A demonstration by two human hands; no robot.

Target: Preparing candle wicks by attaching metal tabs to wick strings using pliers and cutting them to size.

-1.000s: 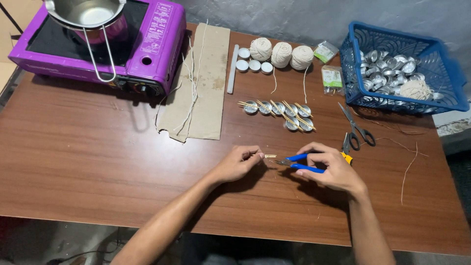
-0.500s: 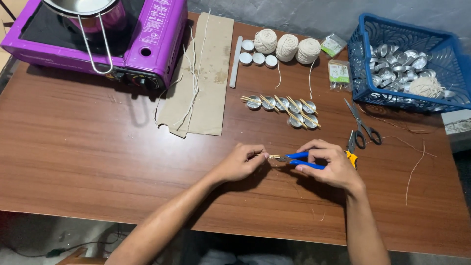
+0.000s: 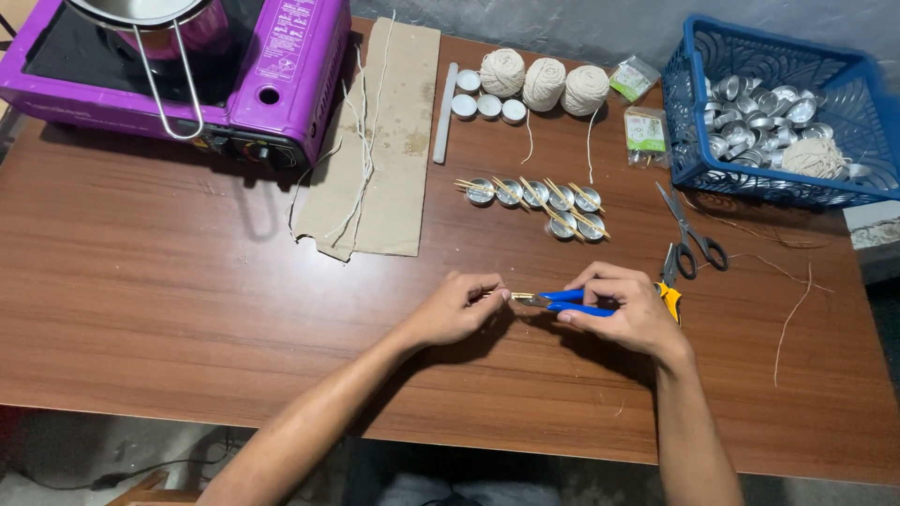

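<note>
At the near edge of the brown wooden table [image 3: 187, 309], I see the right hand [image 3: 623, 314] clenched around the blue handles of a small pair of pliers [image 3: 562, 302], whose nose points left toward the left hand [image 3: 459, 309]. That hand's grip is a pinch: thumb and fingertips [image 3: 499, 293] closed on a thin pale stick [image 3: 521, 296] (too small for me to tell more) that meets the pliers' tip between the two hands.

Just right of the right hand lies a yellow-handled tool [image 3: 669, 286], partly hidden, and beyond it a pair of black-handled scissors [image 3: 691, 230]. Toward the middle of the table sits a row of small metal cups [image 3: 539, 199] with sticks laid across them. Behind these, near the far edge, stand three balls of cream string [image 3: 546, 84], three white candles [image 3: 487, 106] and a pale rod [image 3: 444, 112].

A blue plastic basket [image 3: 689, 112] full of more metal cups fills the far right corner, with two small packets [image 3: 642, 112] beside it. A purple stove [image 3: 281, 84] carrying a steel pot [image 3: 155, 19] occupies the far left corner, and a strip of cardboard [image 3: 384, 141] draped with lengths of string lies next to it.
</note>
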